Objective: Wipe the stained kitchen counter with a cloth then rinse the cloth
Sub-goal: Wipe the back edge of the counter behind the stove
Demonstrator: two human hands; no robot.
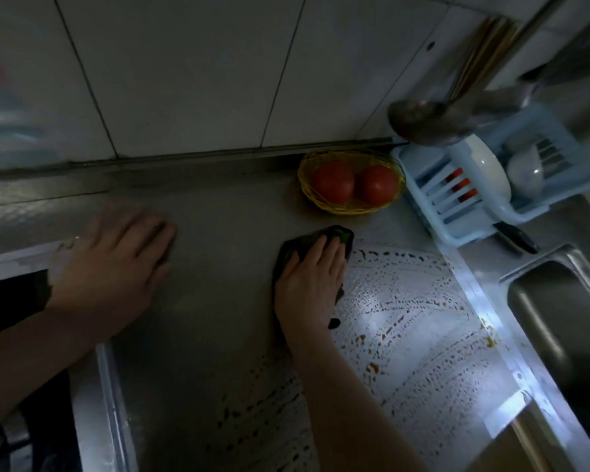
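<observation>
Dark cloth (288,255) lies mostly hidden under the flat right hand (309,284), while the blurred left hand (116,264) rests open-fingered on the counter (218,311).

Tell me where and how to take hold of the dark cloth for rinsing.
Probably gather the dark green cloth from above, at its middle: it lies flat on the grey steel counter under the flat right hand, so no edge stands up to pinch. Curling those fingers would bunch it.

2 bare forearms (348,396), left hand (116,267), right hand (309,284)
</observation>
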